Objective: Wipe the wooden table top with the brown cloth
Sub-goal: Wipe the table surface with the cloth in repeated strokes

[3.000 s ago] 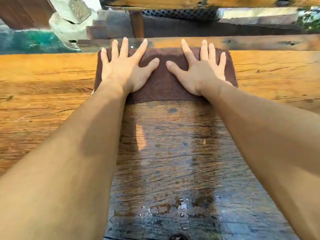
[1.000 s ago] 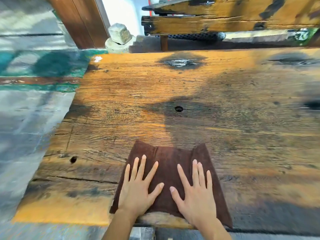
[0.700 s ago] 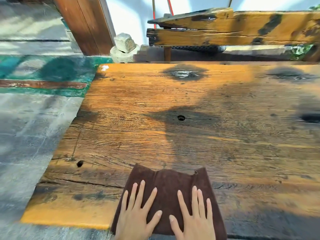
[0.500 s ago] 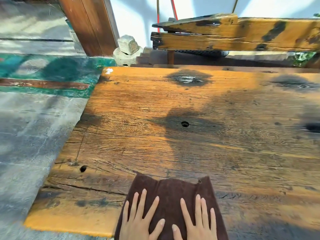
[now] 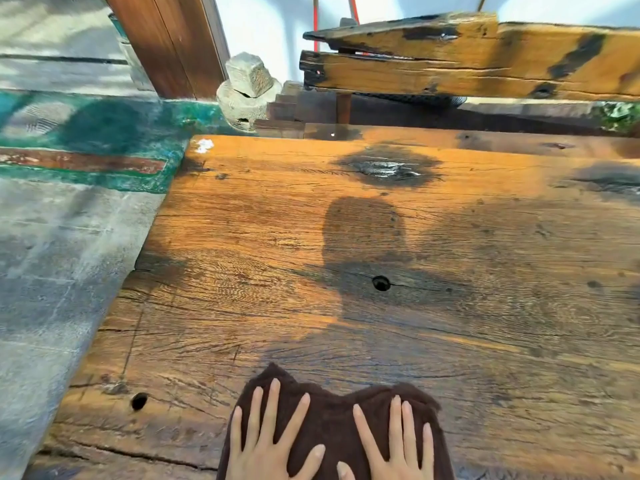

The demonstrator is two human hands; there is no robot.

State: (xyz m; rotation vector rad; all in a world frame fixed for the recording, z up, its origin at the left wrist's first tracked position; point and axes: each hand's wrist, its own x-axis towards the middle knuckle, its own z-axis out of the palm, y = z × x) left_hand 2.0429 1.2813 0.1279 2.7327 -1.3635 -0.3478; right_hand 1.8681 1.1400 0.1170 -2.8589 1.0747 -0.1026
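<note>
Here, at the near edge of the surface (image 5: 214, 306), right of a bored hole (image 5: 139, 400), the left hand (image 5: 270, 445) presses the cloth (image 5: 332, 417) flat, its grip spread apart. The right hand (image 5: 398, 448) does likewise. The cloth, dark brown and napped, appears soft, light and limp, so it is probably best driven by palm pressure. The plank is coarse-grained, cracked and knotted.

Before you is the wooden table top (image 5: 467, 323), orange-brown, with cracks, dark patches and a small round hole (image 5: 381, 283). Directly on it, close to your edge, the brown cloth (image 5: 332, 420) lies spread, its far border wavy.
</note>
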